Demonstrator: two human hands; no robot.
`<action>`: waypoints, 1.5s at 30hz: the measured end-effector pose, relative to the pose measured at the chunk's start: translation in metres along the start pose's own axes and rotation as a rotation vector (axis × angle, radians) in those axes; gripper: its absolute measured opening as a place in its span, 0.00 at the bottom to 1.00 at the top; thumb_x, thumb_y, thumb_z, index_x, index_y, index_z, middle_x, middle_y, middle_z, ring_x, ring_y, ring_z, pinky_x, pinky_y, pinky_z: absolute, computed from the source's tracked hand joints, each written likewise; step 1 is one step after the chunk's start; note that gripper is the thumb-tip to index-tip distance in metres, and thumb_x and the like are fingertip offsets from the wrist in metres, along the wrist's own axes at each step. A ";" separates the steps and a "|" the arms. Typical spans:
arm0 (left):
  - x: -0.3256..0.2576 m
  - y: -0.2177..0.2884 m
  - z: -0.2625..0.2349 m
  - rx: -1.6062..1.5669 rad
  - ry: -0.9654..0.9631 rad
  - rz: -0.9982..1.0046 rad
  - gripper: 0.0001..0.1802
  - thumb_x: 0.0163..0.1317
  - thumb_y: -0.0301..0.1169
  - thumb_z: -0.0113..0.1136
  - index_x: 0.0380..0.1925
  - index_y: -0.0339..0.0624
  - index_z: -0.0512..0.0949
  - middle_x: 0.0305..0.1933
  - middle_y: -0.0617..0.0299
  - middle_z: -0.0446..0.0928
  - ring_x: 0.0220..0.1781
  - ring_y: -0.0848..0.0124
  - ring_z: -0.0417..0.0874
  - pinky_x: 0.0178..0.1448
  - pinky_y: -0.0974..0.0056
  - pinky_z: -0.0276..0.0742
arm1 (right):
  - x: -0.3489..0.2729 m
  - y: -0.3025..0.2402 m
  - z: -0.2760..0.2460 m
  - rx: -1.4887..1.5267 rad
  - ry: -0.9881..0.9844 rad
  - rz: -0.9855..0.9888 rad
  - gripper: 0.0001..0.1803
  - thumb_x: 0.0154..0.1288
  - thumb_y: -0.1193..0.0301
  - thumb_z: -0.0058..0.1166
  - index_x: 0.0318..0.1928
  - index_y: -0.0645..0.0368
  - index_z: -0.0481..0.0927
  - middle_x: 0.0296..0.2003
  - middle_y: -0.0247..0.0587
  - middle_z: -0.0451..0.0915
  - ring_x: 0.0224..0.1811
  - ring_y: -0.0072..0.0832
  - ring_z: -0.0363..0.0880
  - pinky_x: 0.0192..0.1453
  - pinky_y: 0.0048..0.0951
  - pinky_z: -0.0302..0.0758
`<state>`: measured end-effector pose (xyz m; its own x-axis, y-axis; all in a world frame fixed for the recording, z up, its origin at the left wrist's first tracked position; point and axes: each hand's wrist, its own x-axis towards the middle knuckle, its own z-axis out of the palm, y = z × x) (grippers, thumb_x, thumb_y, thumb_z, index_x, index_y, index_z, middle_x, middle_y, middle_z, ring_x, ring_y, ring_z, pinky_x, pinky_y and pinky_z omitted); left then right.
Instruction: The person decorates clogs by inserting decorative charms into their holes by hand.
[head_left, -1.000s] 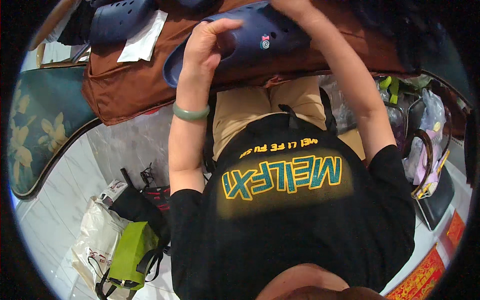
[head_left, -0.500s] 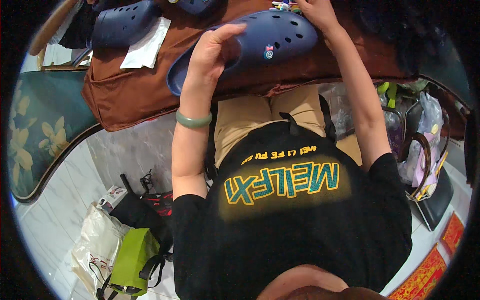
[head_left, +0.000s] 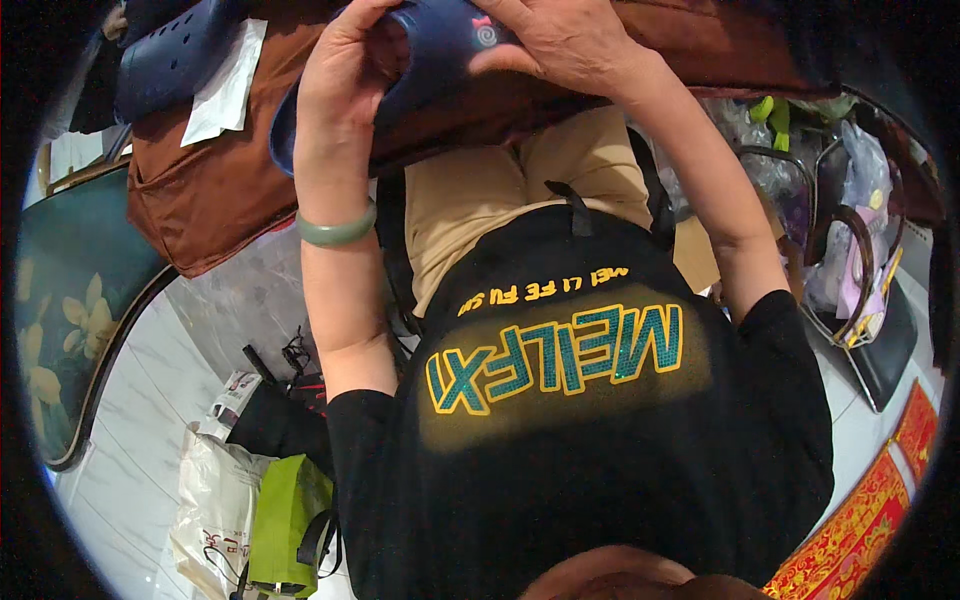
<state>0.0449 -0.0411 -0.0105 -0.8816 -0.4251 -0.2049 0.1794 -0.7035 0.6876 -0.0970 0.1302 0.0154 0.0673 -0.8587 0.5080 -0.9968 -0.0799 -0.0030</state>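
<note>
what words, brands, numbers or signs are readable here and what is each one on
I won't transcribe wording, only locate it.
Black shirt: large teal, yellow-outlined letters, plus smaller yellow letters; legible, upside down.
White bag: dark print, too small to read.
Red-gold strips: ornate, unclear whether lettered.

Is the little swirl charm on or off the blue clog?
On: the swirl charm shows on the outer surface of the blue clog, beside the right hand.
</note>
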 end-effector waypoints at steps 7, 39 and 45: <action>0.000 0.006 -0.001 -0.009 -0.024 0.013 0.06 0.60 0.25 0.58 0.36 0.39 0.80 0.38 0.61 0.81 0.42 0.71 0.82 0.50 0.68 0.76 | 0.001 -0.004 0.012 0.020 0.077 0.030 0.30 0.63 0.53 0.52 0.58 0.61 0.70 0.55 0.47 0.74 0.60 0.41 0.70 0.66 0.44 0.60; -0.017 0.006 0.039 0.146 0.139 -0.171 0.08 0.56 0.31 0.61 0.30 0.38 0.78 0.28 0.61 0.77 0.28 0.71 0.78 0.36 0.68 0.72 | -0.010 0.112 0.003 0.489 0.090 0.796 0.12 0.60 0.70 0.58 0.45 0.58 0.77 0.39 0.42 0.79 0.41 0.38 0.78 0.49 0.34 0.74; -0.043 0.007 0.047 0.252 0.040 -0.128 0.16 0.48 0.31 0.62 0.37 0.38 0.77 0.29 0.63 0.77 0.25 0.71 0.77 0.23 0.72 0.69 | 0.003 0.124 0.011 0.192 0.013 0.334 0.20 0.51 0.67 0.64 0.48 0.51 0.79 0.47 0.40 0.75 0.51 0.42 0.70 0.57 0.39 0.68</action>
<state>0.0632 -0.0012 0.0353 -0.8713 -0.3673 -0.3254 -0.0510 -0.5917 0.8045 -0.2198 0.1124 0.0075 -0.2614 -0.8471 0.4627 -0.9374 0.1085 -0.3311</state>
